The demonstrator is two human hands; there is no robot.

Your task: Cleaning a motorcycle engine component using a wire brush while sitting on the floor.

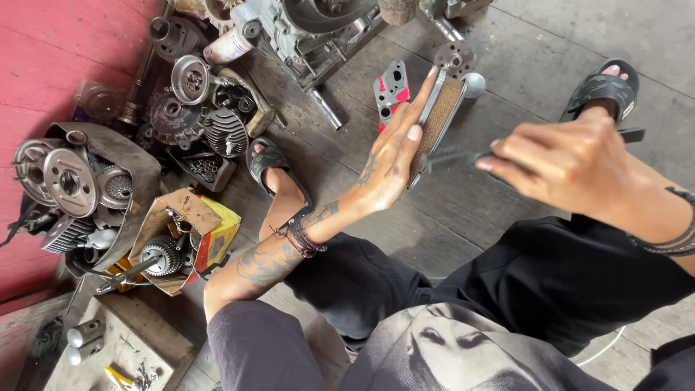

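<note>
Left hand (391,156) raised, fingers flat against a rectangular metal-framed filter panel (438,123), holding it upright above the floor (463,210). Right hand (561,163) closed around a dark thin tool (452,159) touching the panel. Torn yellow-and-red cardboard box (210,232) of gears at left.

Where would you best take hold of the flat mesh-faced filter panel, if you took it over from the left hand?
Probably by the long metal-framed edges of the filter panel, from its far side. It stands on edge; the left hand covers the near face, and the mesh looks easy to dent.
</note>
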